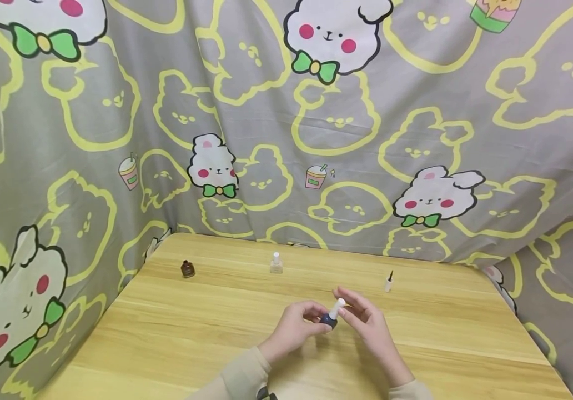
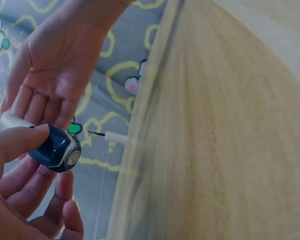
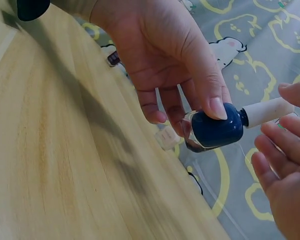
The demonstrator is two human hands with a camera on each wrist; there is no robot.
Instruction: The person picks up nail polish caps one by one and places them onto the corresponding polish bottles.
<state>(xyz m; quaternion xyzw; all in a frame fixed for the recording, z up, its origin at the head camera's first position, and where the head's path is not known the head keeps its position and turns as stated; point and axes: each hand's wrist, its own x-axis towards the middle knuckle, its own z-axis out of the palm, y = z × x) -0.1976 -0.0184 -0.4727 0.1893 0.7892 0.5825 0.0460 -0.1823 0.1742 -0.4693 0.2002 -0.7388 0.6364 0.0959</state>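
My left hand (image 1: 293, 325) holds a bottle of dark blue nail polish (image 3: 217, 131) by its glass body, thumb on one side and fingers on the other. The bottle is tilted, and its white cap (image 3: 266, 111) points toward my right hand (image 1: 373, 333). Dark neck shows between cap and glass in the right wrist view. My right hand's thumb and loosely extended fingers stand around the cap's end without closing on it. In the left wrist view, the bottle's base (image 2: 73, 158) faces the camera and the right palm (image 2: 60, 65) is turned toward the bottle.
Farther back on the wooden table (image 1: 166, 333) stand a dark brown capless bottle (image 1: 187, 270) at left and a pale bottle with a white cap (image 1: 276, 264). A white cap with its dark brush upward (image 1: 388, 282) stands at right. A patterned curtain (image 1: 266, 122) hangs behind.
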